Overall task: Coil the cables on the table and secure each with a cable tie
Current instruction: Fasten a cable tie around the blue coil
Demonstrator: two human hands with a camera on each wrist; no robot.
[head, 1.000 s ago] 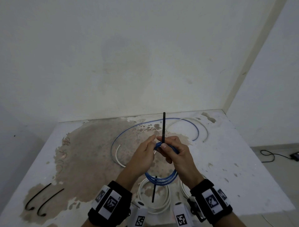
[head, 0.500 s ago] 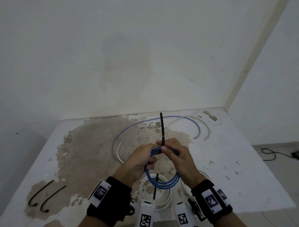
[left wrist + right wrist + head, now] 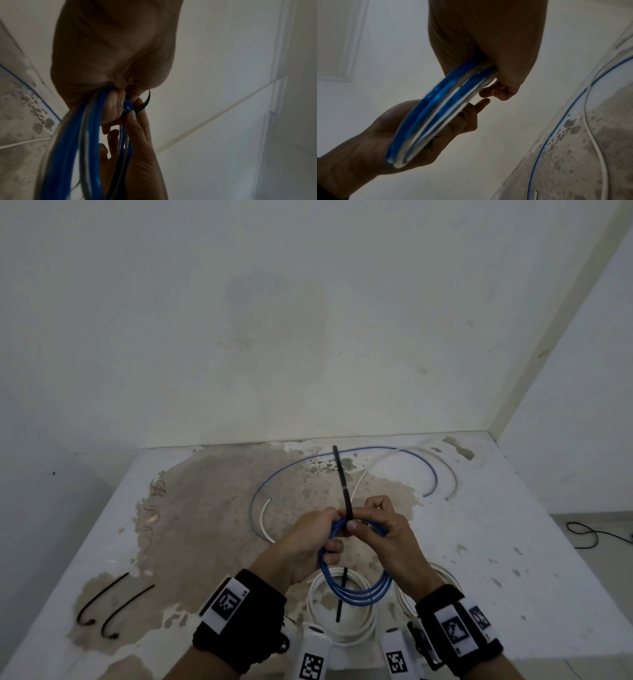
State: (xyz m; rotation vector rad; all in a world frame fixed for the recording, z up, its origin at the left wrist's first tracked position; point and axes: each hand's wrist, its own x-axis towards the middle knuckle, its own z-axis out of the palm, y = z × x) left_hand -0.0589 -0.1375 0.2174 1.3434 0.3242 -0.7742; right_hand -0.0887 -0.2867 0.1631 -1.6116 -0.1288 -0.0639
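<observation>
I hold a blue cable coil (image 3: 356,594) upright above the table between both hands. My left hand (image 3: 334,549) grips the coil's top left with curled fingers. My right hand (image 3: 356,518) pinches a black cable tie (image 3: 342,481) against the top of the coil, and the tie's long tail stands up, leaning left. In the left wrist view the black cable tie (image 3: 145,104) curves round the blue strands (image 3: 89,135) at my fingertips. In the right wrist view the blue coil (image 3: 436,108) runs between both hands. A loose blue cable (image 3: 274,484) and a loose white cable (image 3: 376,467) lie further back.
A white coil (image 3: 318,611) with a black tie (image 3: 340,597) across it lies on the table under my hands. Two spare black ties (image 3: 102,601) lie at the front left. The stained white table (image 3: 513,577) meets walls at the back and right. A black cord (image 3: 589,535) lies on the floor at right.
My left fingers have left the tie and curled round the coil's left side. The tie's tail has tipped from upright to leaning left. Both hands have stayed in about the same place.
</observation>
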